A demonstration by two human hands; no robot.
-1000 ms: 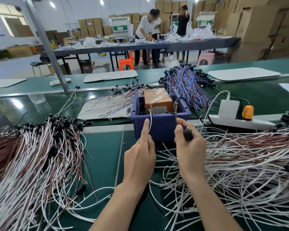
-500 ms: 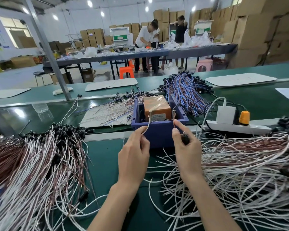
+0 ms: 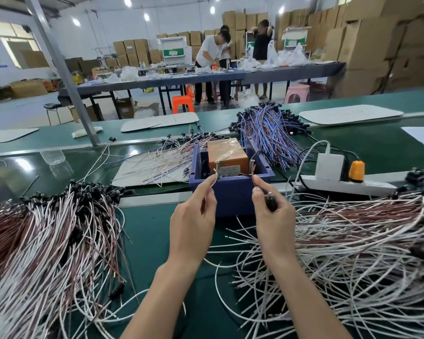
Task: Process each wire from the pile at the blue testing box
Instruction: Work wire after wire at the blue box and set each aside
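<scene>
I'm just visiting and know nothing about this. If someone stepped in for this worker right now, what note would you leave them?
Left hand: pinches the white wire end by the left metal post of the blue testing box.
Right hand: pinches the brown wire end by the right metal post, with the black connector in its fingers.
Contact with the posts is unclear.
Loose wire pile on the right, bundled wire pile on the left.
Done: one wire brought to the box.
Left: finish this test, set the wire aside, take the next. I cannot tell which pile is untested.
</scene>
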